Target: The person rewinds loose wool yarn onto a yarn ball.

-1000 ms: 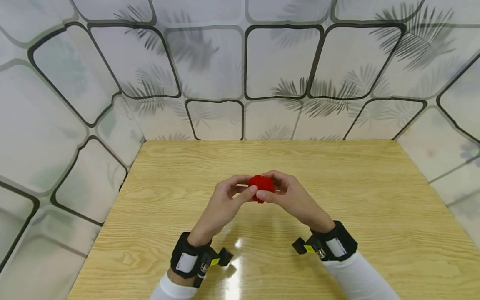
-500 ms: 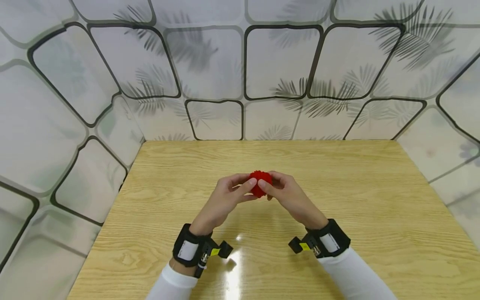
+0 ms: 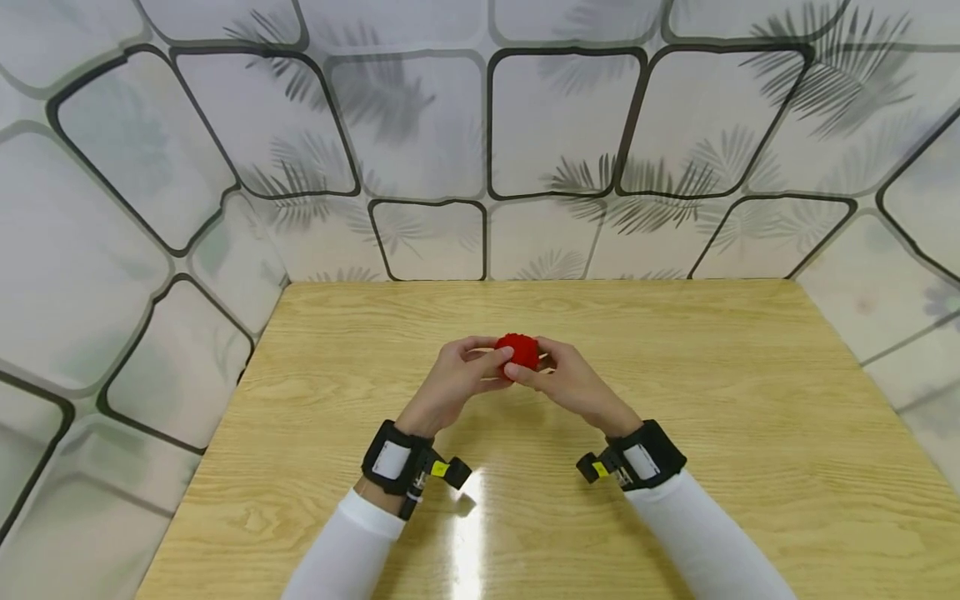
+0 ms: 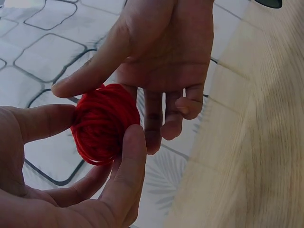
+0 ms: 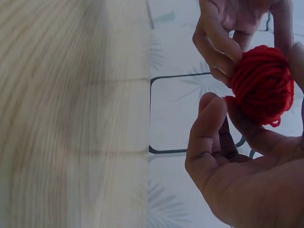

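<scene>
A small ball of red yarn (image 3: 524, 348) is held above the table between both hands. My left hand (image 3: 452, 377) pinches it from the left, thumb on the near side and fingers around it. From the right, my right hand (image 3: 576, 385) holds it between thumb and index finger, its other fingers loosely bent. In the left wrist view, wound strands cover the yarn ball (image 4: 102, 130), and the right thumb lies along its top. In the right wrist view, a short loop of yarn sticks out from the yarn ball (image 5: 263, 85) at its lower edge.
A light wooden table (image 3: 360, 325) spreads beneath the hands. Patterned pale walls (image 3: 420, 125) with dark outlines and leaf prints border it at the back and sides. Each wrist wears a black strap (image 3: 645, 457) with a small camera.
Both hands have moved slightly forward, away from the body, with the yarn ball. The ball has been turned between the fingers, and the thumbs have shifted on it.
</scene>
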`<state>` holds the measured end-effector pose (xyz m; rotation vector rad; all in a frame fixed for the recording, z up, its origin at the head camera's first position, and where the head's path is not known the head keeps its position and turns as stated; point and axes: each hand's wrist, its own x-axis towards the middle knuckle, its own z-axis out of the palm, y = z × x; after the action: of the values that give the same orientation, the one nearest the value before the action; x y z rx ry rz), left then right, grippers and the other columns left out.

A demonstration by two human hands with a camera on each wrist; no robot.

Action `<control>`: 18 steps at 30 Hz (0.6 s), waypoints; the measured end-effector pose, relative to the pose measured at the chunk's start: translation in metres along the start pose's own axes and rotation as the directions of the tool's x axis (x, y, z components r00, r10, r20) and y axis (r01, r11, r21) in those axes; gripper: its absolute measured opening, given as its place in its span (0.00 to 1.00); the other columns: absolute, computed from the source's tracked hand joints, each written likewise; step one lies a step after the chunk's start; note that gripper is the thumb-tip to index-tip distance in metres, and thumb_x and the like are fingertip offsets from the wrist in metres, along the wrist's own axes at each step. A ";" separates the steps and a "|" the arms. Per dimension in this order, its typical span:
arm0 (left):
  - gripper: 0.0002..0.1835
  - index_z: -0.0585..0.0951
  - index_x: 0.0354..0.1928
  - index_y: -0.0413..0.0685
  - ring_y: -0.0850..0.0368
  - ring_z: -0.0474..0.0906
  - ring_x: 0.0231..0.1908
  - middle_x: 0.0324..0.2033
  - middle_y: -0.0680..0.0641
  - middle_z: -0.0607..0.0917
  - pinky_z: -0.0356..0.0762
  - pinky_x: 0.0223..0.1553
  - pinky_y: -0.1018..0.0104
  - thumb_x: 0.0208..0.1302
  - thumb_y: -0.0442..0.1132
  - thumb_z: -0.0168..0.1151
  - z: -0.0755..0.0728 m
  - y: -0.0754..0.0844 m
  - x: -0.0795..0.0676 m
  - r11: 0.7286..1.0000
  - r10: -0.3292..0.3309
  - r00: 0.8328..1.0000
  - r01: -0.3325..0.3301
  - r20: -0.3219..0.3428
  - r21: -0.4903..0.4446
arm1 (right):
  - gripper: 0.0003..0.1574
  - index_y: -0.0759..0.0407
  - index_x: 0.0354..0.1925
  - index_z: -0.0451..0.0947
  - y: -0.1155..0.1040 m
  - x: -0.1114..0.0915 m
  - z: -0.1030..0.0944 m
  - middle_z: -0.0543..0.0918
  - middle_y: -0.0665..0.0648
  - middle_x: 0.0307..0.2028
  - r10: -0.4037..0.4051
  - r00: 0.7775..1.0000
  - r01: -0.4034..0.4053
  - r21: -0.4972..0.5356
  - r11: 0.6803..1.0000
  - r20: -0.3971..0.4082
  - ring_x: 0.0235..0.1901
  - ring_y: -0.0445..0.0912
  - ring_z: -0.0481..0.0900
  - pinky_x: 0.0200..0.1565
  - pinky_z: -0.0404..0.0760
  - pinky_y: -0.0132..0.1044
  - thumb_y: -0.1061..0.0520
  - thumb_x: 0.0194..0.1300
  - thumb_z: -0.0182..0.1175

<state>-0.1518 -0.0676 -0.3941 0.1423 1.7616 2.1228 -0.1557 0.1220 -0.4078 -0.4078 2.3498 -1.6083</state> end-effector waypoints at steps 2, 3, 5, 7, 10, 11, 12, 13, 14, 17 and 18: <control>0.29 0.68 0.56 0.39 0.46 0.80 0.43 0.48 0.37 0.78 0.76 0.44 0.57 0.57 0.46 0.64 -0.001 0.000 0.004 1.000 -0.023 1.000 0.023 -0.016 0.001 | 0.39 0.50 0.54 0.70 0.002 0.003 -0.001 0.76 0.51 0.47 -0.019 1.000 0.018 -0.051 0.999 -0.017 0.42 0.51 0.73 0.40 0.76 0.44 0.35 0.48 0.65; 0.29 0.68 0.57 0.39 0.46 0.80 0.43 0.48 0.37 0.78 0.76 0.44 0.57 0.57 0.46 0.64 -0.002 -0.001 0.007 0.999 -0.033 0.999 0.033 -0.024 0.005 | 0.39 0.49 0.55 0.70 0.003 0.004 -0.001 0.76 0.50 0.47 -0.028 0.999 0.026 -0.072 0.997 -0.029 0.42 0.50 0.74 0.40 0.77 0.42 0.35 0.47 0.66; 0.29 0.67 0.57 0.40 0.46 0.80 0.42 0.47 0.37 0.78 0.76 0.44 0.58 0.57 0.46 0.63 -0.003 -0.002 0.012 0.999 -0.048 0.998 0.049 -0.037 0.010 | 0.40 0.50 0.55 0.70 0.005 0.008 -0.001 0.75 0.51 0.47 -0.048 0.997 0.041 -0.108 0.993 -0.055 0.41 0.49 0.74 0.39 0.77 0.40 0.38 0.46 0.68; 0.30 0.66 0.58 0.41 0.47 0.80 0.42 0.46 0.37 0.78 0.76 0.44 0.59 0.58 0.45 0.63 -0.004 -0.004 0.017 0.998 -0.055 0.997 0.056 -0.050 0.018 | 0.40 0.52 0.56 0.70 0.007 0.011 -0.001 0.73 0.52 0.47 -0.070 0.994 0.059 -0.138 0.989 -0.078 0.41 0.49 0.74 0.38 0.77 0.39 0.41 0.46 0.69; 0.29 0.64 0.60 0.44 0.47 0.80 0.41 0.45 0.37 0.79 0.76 0.43 0.59 0.59 0.44 0.62 -0.004 -0.007 0.024 0.998 -0.048 0.997 0.050 -0.054 0.037 | 0.42 0.54 0.59 0.67 0.010 0.017 -0.001 0.73 0.55 0.47 -0.082 0.990 0.063 -0.158 0.985 -0.114 0.40 0.50 0.74 0.39 0.78 0.37 0.45 0.47 0.70; 0.29 0.64 0.61 0.45 0.47 0.80 0.41 0.44 0.37 0.79 0.76 0.43 0.59 0.59 0.44 0.61 -0.004 -0.008 0.026 0.998 -0.042 0.998 0.044 -0.054 0.048 | 0.44 0.54 0.60 0.65 0.011 0.019 -0.002 0.73 0.56 0.47 -0.084 0.989 0.064 -0.159 0.985 -0.124 0.40 0.50 0.74 0.39 0.78 0.36 0.46 0.47 0.70; 0.29 0.64 0.61 0.47 0.47 0.80 0.40 0.44 0.37 0.79 0.77 0.43 0.59 0.60 0.44 0.61 -0.004 -0.009 0.029 0.998 -0.036 0.998 0.039 -0.055 0.058 | 0.45 0.54 0.61 0.64 0.012 0.021 -0.002 0.73 0.57 0.46 -0.087 0.987 0.065 -0.157 0.985 -0.133 0.40 0.50 0.74 0.39 0.78 0.36 0.48 0.47 0.70; 0.28 0.64 0.61 0.48 0.48 0.81 0.40 0.44 0.37 0.79 0.77 0.43 0.58 0.60 0.44 0.60 -0.004 -0.009 0.031 0.997 -0.027 0.998 0.031 -0.056 0.073 | 0.45 0.54 0.61 0.62 0.013 0.023 -0.002 0.73 0.57 0.46 -0.088 0.986 0.066 -0.154 0.986 -0.140 0.40 0.51 0.75 0.39 0.78 0.37 0.49 0.47 0.70; 0.27 0.65 0.61 0.48 0.48 0.81 0.40 0.44 0.37 0.79 0.76 0.43 0.57 0.61 0.44 0.60 -0.004 -0.010 0.034 0.996 -0.019 0.998 0.024 -0.054 0.087 | 0.46 0.53 0.61 0.61 0.014 0.025 -0.003 0.74 0.58 0.46 -0.092 0.985 0.068 -0.158 0.985 -0.147 0.39 0.51 0.75 0.40 0.78 0.37 0.50 0.47 0.70; 0.26 0.67 0.60 0.48 0.49 0.81 0.39 0.45 0.37 0.78 0.76 0.43 0.57 0.62 0.45 0.59 -0.005 -0.012 0.044 0.989 0.002 0.999 0.005 -0.049 0.148 | 0.44 0.54 0.60 0.62 0.016 0.032 -0.005 0.75 0.60 0.45 -0.101 0.982 0.073 -0.174 0.982 -0.158 0.39 0.51 0.77 0.40 0.78 0.38 0.51 0.47 0.70; 0.25 0.67 0.60 0.48 0.49 0.81 0.39 0.45 0.38 0.78 0.76 0.43 0.57 0.62 0.45 0.58 -0.006 -0.013 0.048 0.985 0.006 0.999 0.002 -0.049 0.170 | 0.43 0.55 0.59 0.63 0.018 0.034 -0.005 0.76 0.60 0.45 -0.100 0.981 0.070 -0.184 0.981 -0.163 0.39 0.51 0.77 0.39 0.78 0.38 0.51 0.47 0.71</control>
<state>-0.1949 -0.0545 -0.4157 0.1383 1.9712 1.9909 -0.1907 0.1198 -0.4247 -0.4270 2.6514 -1.5315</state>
